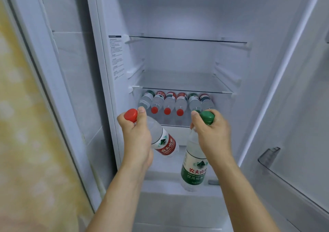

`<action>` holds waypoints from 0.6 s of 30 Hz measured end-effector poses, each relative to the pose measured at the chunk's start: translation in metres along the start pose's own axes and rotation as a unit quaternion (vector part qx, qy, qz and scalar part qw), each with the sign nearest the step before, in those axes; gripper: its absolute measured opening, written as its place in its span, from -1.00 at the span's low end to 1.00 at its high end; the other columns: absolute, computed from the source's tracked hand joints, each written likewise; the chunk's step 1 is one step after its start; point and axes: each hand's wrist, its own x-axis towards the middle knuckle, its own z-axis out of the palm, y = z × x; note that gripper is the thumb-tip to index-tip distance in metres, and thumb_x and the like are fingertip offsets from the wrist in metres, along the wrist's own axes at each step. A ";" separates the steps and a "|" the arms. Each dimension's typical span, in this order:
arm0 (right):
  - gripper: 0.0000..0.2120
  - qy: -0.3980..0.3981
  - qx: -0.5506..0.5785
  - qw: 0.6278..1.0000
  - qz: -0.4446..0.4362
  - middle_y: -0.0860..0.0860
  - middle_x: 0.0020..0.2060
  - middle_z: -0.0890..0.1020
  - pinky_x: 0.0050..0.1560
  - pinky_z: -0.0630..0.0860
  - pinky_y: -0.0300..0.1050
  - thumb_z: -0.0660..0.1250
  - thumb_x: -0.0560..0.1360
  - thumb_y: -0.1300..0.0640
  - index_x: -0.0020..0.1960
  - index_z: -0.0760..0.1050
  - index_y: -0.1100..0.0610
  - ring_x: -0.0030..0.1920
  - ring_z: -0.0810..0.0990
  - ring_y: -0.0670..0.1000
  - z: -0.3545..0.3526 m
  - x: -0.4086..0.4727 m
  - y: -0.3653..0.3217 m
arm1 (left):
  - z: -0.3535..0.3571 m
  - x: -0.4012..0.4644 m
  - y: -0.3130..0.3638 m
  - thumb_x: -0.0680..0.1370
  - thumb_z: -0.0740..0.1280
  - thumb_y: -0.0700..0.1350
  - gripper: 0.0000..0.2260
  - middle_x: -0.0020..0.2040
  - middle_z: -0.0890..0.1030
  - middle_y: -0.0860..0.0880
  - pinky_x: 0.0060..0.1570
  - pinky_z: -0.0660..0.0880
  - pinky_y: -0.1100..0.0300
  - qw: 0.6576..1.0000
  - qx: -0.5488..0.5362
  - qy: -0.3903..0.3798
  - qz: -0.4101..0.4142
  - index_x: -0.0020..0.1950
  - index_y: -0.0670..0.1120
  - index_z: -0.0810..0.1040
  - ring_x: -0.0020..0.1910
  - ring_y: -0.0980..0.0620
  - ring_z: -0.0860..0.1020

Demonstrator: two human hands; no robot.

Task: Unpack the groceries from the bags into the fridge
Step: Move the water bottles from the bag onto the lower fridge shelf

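Now left hand [137, 133] grips red-capped bottle [164, 142]; right hand [211, 133] grips green-capped bottle [194, 167] necks.

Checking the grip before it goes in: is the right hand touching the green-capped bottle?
Touching. The head view shows the right hand with fingers curled round the neck of the green-capped bottle, just below its cap.

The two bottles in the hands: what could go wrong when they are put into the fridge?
1. The row of lying bottles already fills that shelf's width, so new ones may knock them or roll out.
2. The left hand and right hand grip the red-cap bottle and green-cap bottle only near the caps; either could slip.
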 end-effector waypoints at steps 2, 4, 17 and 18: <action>-0.73 0.001 0.003 1.000 -0.005 0.13 -0.27 0.62 -0.26 0.44 -0.12 0.33 0.52 -0.04 -0.18 0.47 0.16 -0.21 0.56 0.12 0.007 0.014 0.004 | 0.008 0.014 -0.005 0.61 0.28 0.04 -0.86 -0.01 0.48 0.04 0.26 0.44 -0.14 1.000 -0.022 0.012 0.009 -0.05 0.17 0.31 0.03 0.00 0.49; -0.75 -0.005 0.000 1.000 -0.012 0.12 -0.28 0.62 -0.27 0.43 -0.15 0.34 0.52 -0.02 -0.21 0.47 0.14 -0.23 0.57 0.10 0.013 0.028 0.007 | 0.015 0.024 -0.012 0.62 0.28 -0.02 -0.86 -0.03 0.46 0.03 0.24 0.45 -0.05 0.998 -0.048 0.038 0.034 -0.03 0.12 0.31 -0.01 0.04 0.47; -0.75 -0.006 0.015 0.999 -0.035 0.10 -0.29 0.62 -0.24 0.53 -0.08 0.36 0.51 0.00 -0.21 0.50 0.16 -0.24 0.58 0.09 0.055 0.104 0.040 | 0.053 0.110 -0.074 0.51 0.32 -0.06 -0.79 -0.06 0.36 0.05 0.04 0.41 0.18 0.967 -0.096 0.099 0.215 0.03 0.04 0.30 -0.15 0.14 0.40; -0.73 -0.009 0.013 0.999 -0.035 0.11 -0.30 0.61 -0.21 0.54 -0.02 0.36 0.51 -0.01 -0.22 0.51 0.19 -0.24 0.58 0.11 0.059 0.107 0.043 | 0.054 0.116 -0.078 0.51 0.32 -0.08 -0.79 -0.06 0.36 0.05 0.03 0.40 0.20 0.964 -0.099 0.101 0.224 0.03 0.04 0.30 -0.16 0.15 0.40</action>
